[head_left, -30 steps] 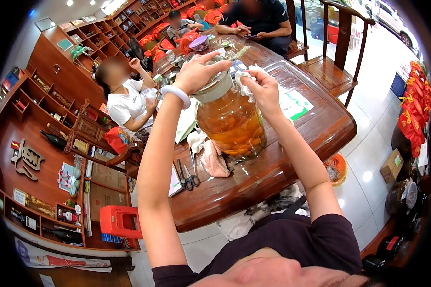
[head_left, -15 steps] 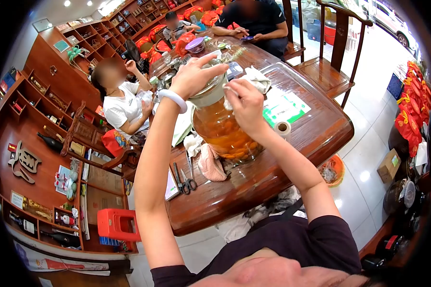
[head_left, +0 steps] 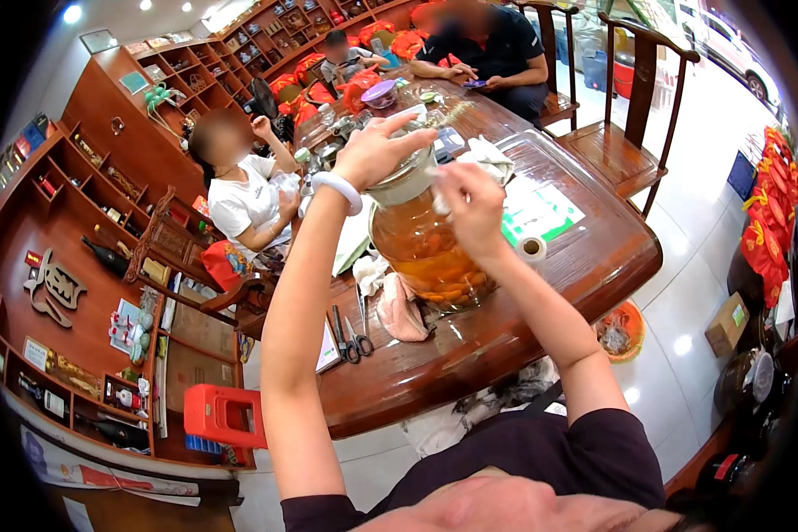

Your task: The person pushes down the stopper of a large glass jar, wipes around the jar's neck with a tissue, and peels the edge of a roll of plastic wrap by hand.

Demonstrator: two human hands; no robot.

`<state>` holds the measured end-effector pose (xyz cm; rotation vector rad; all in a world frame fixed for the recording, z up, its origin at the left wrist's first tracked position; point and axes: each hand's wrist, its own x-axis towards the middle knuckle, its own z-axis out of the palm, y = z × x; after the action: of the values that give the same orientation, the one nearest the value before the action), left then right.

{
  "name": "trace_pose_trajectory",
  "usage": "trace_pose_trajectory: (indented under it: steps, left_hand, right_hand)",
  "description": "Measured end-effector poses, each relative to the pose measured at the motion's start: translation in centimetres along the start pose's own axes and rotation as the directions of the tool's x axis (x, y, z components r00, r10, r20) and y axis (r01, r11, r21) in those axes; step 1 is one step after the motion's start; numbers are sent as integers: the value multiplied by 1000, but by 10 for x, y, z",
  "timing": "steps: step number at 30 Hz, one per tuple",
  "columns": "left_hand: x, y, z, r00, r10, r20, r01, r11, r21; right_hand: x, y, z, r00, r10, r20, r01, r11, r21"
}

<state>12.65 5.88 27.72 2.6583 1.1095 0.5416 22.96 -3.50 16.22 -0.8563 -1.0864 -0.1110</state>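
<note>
A big glass jar [head_left: 424,244] of amber liquid, with orange pieces settled at its bottom, stands on the wooden table. My left hand [head_left: 381,152], with a pale bangle at the wrist, rests over the jar's top with fingers stretched out. At the right side of the jar's neck, my right hand [head_left: 472,204] is closed on a white cloth [head_left: 440,202], mostly hidden by the fingers and blurred. A pink cloth [head_left: 402,310] lies against the jar's base, with a crumpled white tissue [head_left: 370,273] beside it.
Scissors [head_left: 356,344] lie at the table's [head_left: 594,275] near left. Right of the jar are a small roll [head_left: 532,248], a green-and-white sheet [head_left: 545,215] and another white cloth [head_left: 489,160]. A person in white sits left; others sit farther back. A red stool [head_left: 222,412] stands on the floor.
The view has shifted, so the scene sits slightly lower and to the right. My right hand has shifted a little along the jar's neck with the cloth; my left hand stays on top.
</note>
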Motion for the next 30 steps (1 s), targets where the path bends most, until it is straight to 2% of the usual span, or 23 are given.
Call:
trace_pose_trajectory:
  steps: [2,6,7,10,12,13,14,16,17,19,20,22,23,25,29,30]
  left_hand:
    - [-4,7,-5,997,61,40,-62,998,32]
    - [-3,5,-2,999,39,9,-40,997,64]
    - [-6,6,-2,998,67,-2,-67,997,42]
    - [-6,3,-2,994,107,-9,-107,993,46]
    - [-10,5,-5,979,205,-5,-204,978,47]
    - [-8,7,-5,984,165,64,-174,969,176]
    - [-7,7,-4,984,168,63,-177,968,176]
    - [-7,7,-1,996,75,-44,-75,997,2]
    - [-9,8,-2,996,74,-44,-74,997,0]
    - [-12,10,-6,982,188,-3,-187,977,101]
    - [-9,5,-4,982,187,-4,-186,978,97]
    - [-2,-8,1,941,339,6,-331,913,238]
    - [-6,-3,-1,941,338,3,-330,915,233]
    - [-13,8,-5,974,227,-23,-221,962,159]
    - [-15,16,-7,984,178,-22,-172,972,158]
    - [-13,16,-7,988,154,19,-155,968,198]
  right_hand:
    - [16,8,-6,996,87,-17,-86,995,52]
    - [15,4,6,999,33,-35,-32,999,30]
    - [11,5,9,998,-14,-66,12,999,-30]
    - [5,-1,9,996,-57,-72,56,998,-6]
    - [5,-4,10,994,-68,-85,68,998,-3]
    - [3,-4,10,993,-84,-85,84,996,-3]
    - [2,-4,11,991,-101,-83,101,995,-3]
    - [1,-4,14,989,-116,-95,115,993,-11]
    - [0,-3,15,983,-149,-108,148,989,-18]
    - [-2,-5,19,977,-180,-117,178,984,-26]
    - [-4,-9,20,976,-189,-110,187,982,-33]
    - [-5,-11,21,975,-198,-98,194,980,-43]
    - [-6,-12,22,975,-204,-86,199,978,-64]
    - [-6,-12,22,975,-213,-70,207,974,-89]
    - [-5,-14,20,966,-252,-50,245,962,-120]
    - [-4,-14,20,965,-259,-43,252,960,-126]
